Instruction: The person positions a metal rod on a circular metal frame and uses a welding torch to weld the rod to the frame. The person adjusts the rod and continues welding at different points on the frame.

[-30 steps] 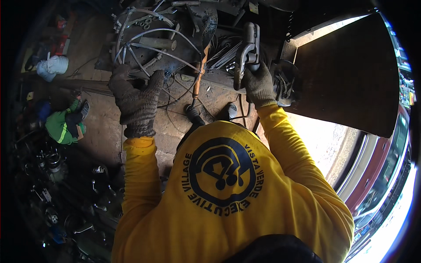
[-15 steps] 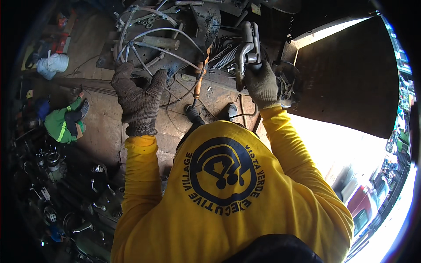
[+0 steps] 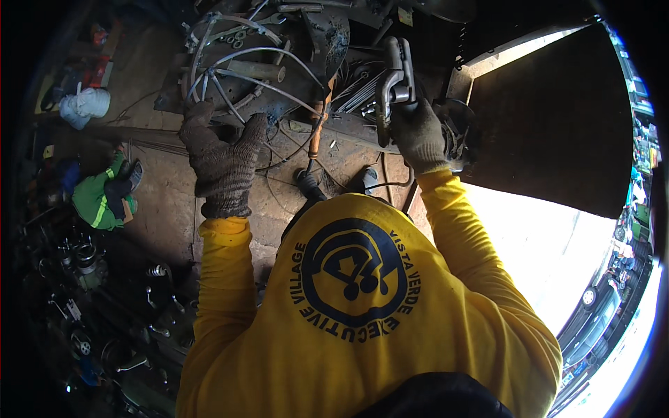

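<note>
Your right hand (image 3: pixel 420 139) wraps the silver clamp-like tool (image 3: pixel 388 80), your left hand (image 3: pixel 223 157) is at the near edge of the bent-rod frame (image 3: pixel 210 72) (grasp can't tell), frame left of tool, so best brace its rods firmly, tool clear of the orange handle (image 3: pixel 316 139) between.

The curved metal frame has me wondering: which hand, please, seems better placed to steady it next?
Probably the left hand: it is at the near side of the curved metal frame, whereas the right hand grips a grey metal tool farther right.
</note>
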The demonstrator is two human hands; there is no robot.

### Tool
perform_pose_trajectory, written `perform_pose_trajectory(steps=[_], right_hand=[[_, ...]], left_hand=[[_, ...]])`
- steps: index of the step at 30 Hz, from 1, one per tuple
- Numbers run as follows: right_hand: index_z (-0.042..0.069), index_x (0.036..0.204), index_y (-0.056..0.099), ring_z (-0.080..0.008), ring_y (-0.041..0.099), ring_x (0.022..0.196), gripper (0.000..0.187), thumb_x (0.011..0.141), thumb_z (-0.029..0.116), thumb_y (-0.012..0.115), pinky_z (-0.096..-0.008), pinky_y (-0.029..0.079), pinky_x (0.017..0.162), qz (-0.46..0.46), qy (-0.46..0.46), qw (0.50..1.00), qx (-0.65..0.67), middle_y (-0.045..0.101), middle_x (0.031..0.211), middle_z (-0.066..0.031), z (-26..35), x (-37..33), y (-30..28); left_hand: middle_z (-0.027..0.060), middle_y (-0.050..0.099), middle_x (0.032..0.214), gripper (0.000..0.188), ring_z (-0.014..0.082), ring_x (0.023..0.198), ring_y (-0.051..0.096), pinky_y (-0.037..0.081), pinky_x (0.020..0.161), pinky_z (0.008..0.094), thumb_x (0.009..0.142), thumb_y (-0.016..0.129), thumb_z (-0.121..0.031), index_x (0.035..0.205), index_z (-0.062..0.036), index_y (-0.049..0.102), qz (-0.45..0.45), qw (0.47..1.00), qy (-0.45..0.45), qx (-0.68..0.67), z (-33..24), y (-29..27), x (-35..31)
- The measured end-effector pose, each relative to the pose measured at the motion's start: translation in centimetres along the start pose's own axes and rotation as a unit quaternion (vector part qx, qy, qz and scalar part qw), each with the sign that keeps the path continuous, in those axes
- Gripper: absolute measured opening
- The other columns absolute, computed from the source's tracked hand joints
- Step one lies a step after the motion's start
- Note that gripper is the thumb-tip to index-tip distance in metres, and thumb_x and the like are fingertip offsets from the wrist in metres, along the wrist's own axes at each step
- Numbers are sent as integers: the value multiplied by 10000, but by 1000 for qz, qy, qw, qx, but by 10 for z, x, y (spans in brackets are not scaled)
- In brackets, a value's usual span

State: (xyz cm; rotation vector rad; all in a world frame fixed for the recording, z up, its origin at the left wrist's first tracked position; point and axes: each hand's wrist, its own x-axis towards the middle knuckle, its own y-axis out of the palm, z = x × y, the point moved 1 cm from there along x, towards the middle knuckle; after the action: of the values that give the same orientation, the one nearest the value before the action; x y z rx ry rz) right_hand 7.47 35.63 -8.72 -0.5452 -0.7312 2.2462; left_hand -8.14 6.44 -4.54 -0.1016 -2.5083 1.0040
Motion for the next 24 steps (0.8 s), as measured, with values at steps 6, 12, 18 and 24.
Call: perform_pose_trajectory(steps=[6,12,18,24], right_hand=[[-15,1058,631,-440,731,981,392,898,330,729,-477,559,840,13,3,999,33,742,965,-251,-6,5,1],[-8,1099,651,-354,763,892,419,899,349,741,-438,573,808,60,63,992,96,761,937,-201,-13,14,1],[12,1163,661,-323,767,837,410,914,327,743,-418,587,784,-18,8,993,116,762,932,-187,-3,3,-7],[2,1116,639,-414,744,933,381,920,319,720,-461,571,826,21,-8,999,27,747,956,-230,-9,8,7]], left_hand=[[160,516,1350,895,316,1248,559,522,1047,451,728,973,-433,1378,-21,518,2,999,-4,-36,8,4,-1],[202,488,1410,877,304,1317,509,480,1124,436,753,967,-148,1420,4,418,34,994,-64,-84,-4,0,-4],[177,497,1373,943,291,1239,554,546,1013,411,720,975,-364,1418,2,457,20,998,-40,-46,1,-2,-5],[163,498,1353,991,276,1175,579,572,956,402,710,975,-482,1419,5,484,17,994,-49,-92,6,3,-7]])
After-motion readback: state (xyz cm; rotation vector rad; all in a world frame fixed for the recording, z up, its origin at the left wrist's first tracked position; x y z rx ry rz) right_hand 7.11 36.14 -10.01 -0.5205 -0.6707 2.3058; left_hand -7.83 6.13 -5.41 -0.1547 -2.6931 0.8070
